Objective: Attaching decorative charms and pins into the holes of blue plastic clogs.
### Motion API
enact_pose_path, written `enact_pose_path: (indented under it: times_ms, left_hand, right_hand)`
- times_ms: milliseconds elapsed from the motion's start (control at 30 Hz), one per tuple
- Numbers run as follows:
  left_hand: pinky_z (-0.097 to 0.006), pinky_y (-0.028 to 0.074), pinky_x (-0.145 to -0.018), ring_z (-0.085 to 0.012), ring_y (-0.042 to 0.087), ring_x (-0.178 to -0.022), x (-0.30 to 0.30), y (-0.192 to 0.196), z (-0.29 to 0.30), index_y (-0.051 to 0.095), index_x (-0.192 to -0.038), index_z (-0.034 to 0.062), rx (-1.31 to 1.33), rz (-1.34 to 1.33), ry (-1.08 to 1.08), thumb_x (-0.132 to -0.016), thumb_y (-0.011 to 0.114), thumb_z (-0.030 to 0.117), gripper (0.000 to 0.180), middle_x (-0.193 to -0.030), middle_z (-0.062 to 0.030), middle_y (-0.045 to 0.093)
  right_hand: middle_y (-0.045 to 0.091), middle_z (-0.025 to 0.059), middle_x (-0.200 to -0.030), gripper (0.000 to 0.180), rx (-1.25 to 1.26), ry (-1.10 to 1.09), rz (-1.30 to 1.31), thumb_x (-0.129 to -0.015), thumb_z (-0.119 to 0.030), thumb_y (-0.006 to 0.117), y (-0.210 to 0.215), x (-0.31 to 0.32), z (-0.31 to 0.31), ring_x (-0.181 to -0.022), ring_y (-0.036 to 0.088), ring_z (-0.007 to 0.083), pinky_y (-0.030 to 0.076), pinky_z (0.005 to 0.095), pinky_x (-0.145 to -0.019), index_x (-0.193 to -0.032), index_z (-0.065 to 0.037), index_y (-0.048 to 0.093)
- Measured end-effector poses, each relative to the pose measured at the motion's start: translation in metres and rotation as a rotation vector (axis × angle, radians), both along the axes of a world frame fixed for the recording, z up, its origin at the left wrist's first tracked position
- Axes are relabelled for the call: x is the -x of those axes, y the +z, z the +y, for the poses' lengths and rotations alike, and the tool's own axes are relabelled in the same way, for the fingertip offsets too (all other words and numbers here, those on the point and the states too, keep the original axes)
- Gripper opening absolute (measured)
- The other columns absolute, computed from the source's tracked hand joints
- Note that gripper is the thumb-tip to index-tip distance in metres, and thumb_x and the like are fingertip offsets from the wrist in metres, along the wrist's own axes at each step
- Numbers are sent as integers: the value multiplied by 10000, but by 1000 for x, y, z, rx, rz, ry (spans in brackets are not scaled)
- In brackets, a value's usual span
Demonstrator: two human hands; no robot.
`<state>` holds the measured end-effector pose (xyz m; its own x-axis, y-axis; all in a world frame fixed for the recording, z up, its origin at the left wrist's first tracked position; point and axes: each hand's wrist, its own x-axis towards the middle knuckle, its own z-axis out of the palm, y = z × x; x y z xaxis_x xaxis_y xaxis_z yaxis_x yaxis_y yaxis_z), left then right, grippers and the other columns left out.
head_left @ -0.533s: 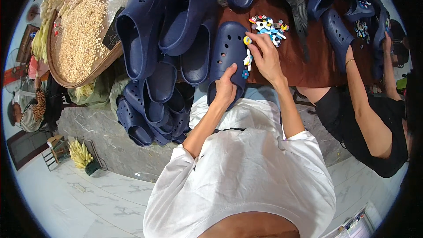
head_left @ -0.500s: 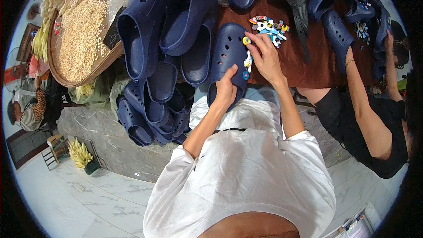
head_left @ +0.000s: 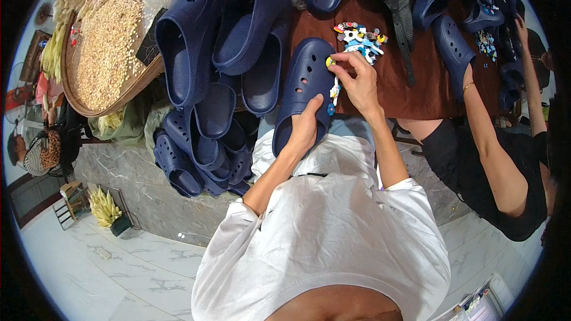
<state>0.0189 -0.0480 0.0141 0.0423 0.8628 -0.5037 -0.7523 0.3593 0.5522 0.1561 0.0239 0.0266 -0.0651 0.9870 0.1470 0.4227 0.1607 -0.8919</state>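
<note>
A navy clog (head_left: 303, 74) with round holes is held over my lap, its toe pointing away from me. My left hand (head_left: 306, 125) grips it near the opening, thumb on the upper and fingers inside or under, hidden. At its right side, my right hand (head_left: 355, 80) pinches a small yellow shoe charm (head_left: 330, 61) against the clog's edge. Below that, a white charm (head_left: 335, 90) and a blue flower charm (head_left: 331, 109) sit along the same side. Beyond my right hand lies a pile of colourful charms (head_left: 361, 41) on the brown cloth (head_left: 410, 95).
Several navy clogs (head_left: 190, 35) are stacked to the left, more along the far edge. A round basket of pale kernels (head_left: 107, 53) stands far left. A dark strap (head_left: 402, 21) lies on the cloth. At right, a co-worker's hand (head_left: 468, 77) reaches into another clog (head_left: 453, 47).
The clog and my left hand have come slightly nearer to me. My right fingers have closed round the yellow charm at the clog's edge, where they were looser before.
</note>
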Motion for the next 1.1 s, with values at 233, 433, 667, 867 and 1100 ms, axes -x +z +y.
enact_pose_path:
  times_ms: [233, 433, 667, 867, 1100]
  left_hand:
    - [-282, 523, -788, -150, 604, -905, -2, -4, -6, 477, -1265, 17, -23, 82, -16, -892, 592, 32, 391, -1112, -81, 581]
    - [-327, 502, -911, -204, 597, -1066, -4, -8, -12, 458, -1305, 9, -45, 151, -32, -893, 584, 23, 431, -1224, -114, 560]
    - [-318, 458, -933, -193, 565, -1079, -4, -5, -17, 465, -1307, -1, -126, 403, -90, -900, 596, 93, 438, -1224, -109, 555]
    - [-333, 449, -923, -208, 544, -1069, -9, 3, -23, 463, -1298, -42, -183, 574, -102, -925, 582, 109, 420, -1210, -132, 542]
    - [-351, 454, -925, -242, 548, -1084, -8, 3, -26, 434, -1326, -63, -246, 708, -160, -908, 573, 61, 458, -1221, -181, 534]
  right_hand:
    - [631, 98, -970, 187, -93, 39, -139, -858, -109, 669, 8, -1, -7, -888, 642, 272, 513, 350, -737, -1028, -31, 656]
    - [626, 122, -990, 179, -94, 18, -194, -879, -98, 631, 14, -2, -14, -910, 636, 314, 498, 379, -774, -1042, -25, 645]
    - [643, 118, -980, 181, -47, -15, -165, -872, -106, 640, 19, 0, -16, -902, 647, 301, 504, 366, -784, -1025, -15, 677]
    - [649, 113, -982, 207, -132, -94, -186, -862, -102, 659, 13, 10, -25, -861, 658, 277, 519, 358, -729, -1050, -20, 687]
    - [653, 111, -987, 220, -141, -103, -174, -864, -103, 667, 8, 10, -26, -843, 659, 252, 519, 330, -717, -1068, -26, 691]
